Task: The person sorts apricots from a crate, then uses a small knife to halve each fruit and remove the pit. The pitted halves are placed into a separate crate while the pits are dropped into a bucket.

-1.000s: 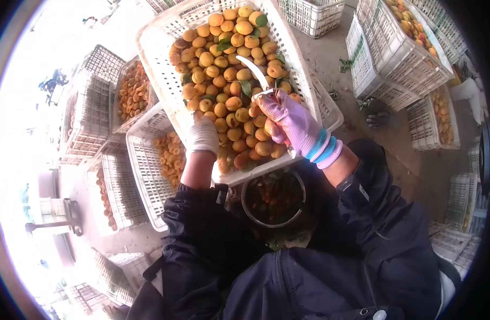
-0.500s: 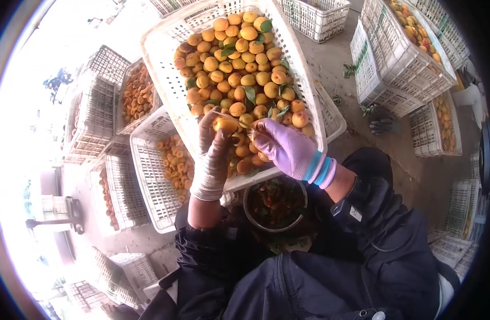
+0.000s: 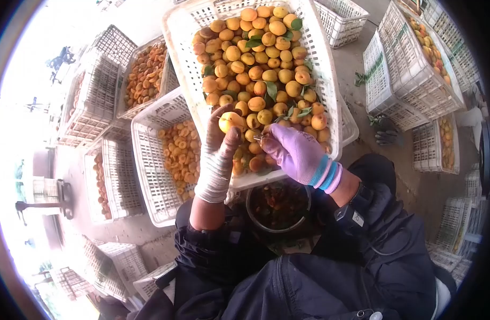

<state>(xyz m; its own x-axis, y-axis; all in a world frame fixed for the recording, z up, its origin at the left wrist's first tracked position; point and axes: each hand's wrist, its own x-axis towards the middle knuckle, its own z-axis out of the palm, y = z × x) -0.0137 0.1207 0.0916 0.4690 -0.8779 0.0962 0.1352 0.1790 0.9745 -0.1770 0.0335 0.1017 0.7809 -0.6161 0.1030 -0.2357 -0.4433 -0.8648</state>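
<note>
My left hand (image 3: 217, 154), in a pale, stained glove, grips a yellow-orange apricot (image 3: 231, 122) between thumb and fingers. Close by on the right, my right hand (image 3: 294, 152) wears a purple glove with blue bands at the cuff. Its fingers are pinched on a small, thin metal tool (image 3: 259, 137), of which only a short piece shows. Both hands are above the near end of a white plastic crate (image 3: 175, 45) full of apricots (image 3: 258, 104) with some green leaves. The tool and the held apricot are apart.
Left of the full crate, a lower crate (image 3: 149, 170) contains apricot halves (image 3: 178, 154). A round tub (image 3: 279, 230) with dark scraps stands between my knees. More crates (image 3: 90, 101) are stacked at left, and others (image 3: 410, 69) at right. A dark glove (image 3: 386, 137) lies on the floor.
The view has shifted, so the crates appear further right. My right hand has drawn slightly away from the apricot, and the metal tool shows more clearly. My left hand still holds the apricot.
</note>
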